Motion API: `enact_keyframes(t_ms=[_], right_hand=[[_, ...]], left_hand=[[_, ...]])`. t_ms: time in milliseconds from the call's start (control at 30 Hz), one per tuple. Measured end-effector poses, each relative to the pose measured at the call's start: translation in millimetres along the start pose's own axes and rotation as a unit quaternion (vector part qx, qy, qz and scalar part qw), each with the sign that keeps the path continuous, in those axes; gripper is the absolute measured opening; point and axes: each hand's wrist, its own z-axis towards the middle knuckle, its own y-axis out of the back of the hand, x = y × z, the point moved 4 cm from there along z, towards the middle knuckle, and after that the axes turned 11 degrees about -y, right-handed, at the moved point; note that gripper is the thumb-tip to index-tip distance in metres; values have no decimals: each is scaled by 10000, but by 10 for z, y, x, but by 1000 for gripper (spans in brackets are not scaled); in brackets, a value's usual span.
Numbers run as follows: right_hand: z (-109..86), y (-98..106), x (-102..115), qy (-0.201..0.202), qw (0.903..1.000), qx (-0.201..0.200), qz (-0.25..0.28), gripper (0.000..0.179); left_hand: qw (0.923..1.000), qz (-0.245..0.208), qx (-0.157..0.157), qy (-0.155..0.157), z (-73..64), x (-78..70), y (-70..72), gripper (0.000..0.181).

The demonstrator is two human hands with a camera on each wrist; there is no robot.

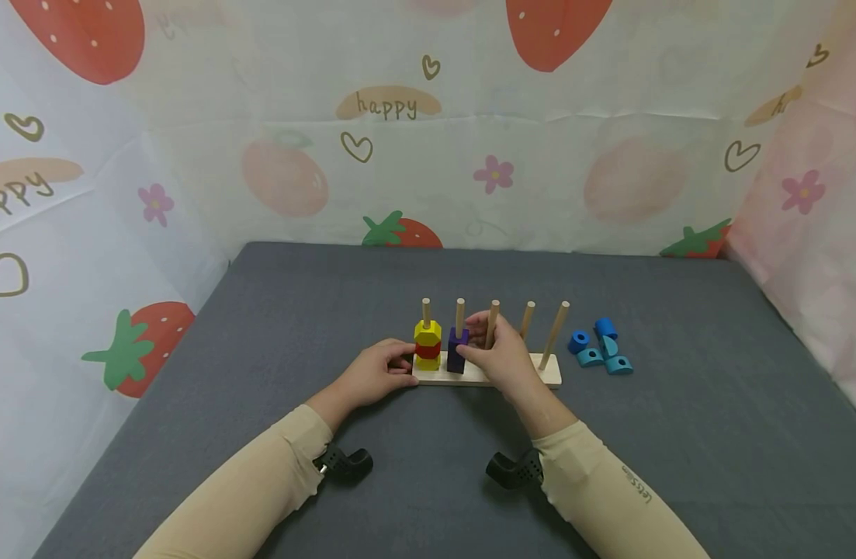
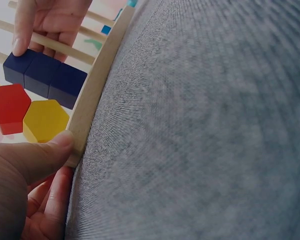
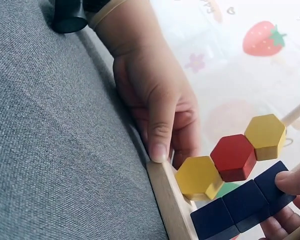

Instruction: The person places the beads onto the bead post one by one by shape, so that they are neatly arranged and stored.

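A wooden peg board (image 1: 479, 378) with several upright pegs stands on the table. On its leftmost peg sit a yellow hexagon (image 3: 265, 136), a red hexagon (image 3: 234, 156) and another yellow hexagon (image 3: 199, 177), top to bottom. Three dark blue square blocks (image 2: 42, 75) are stacked on the second peg. My left hand (image 1: 375, 374) grips the board's left end, thumb on the front edge. With thumb against the top dark blue block (image 3: 271, 185) and fingers behind it, my right hand (image 1: 504, 359) pinches that block. The remaining pegs carry no blocks.
Right of the board lie loose pieces: a blue cylinder (image 1: 605, 328), a round blue piece (image 1: 578, 341) and several light blue half-round pieces (image 1: 619, 365). A grey cloth covers the table (image 1: 316, 295). Printed curtains (image 1: 539, 194) hang behind and at both sides.
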Motion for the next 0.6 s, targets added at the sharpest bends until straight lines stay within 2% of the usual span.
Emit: enact_keyframes(t_ms=[233, 600], right_hand=[[-16, 10, 34, 38, 10000, -22, -50, 34], [-90, 99, 302, 204, 9997, 69, -64, 33]], left_hand=[[10000, -23, -27, -5, 0, -3, -2, 53], [10000, -15, -12, -34, -4, -13, 3, 53]])
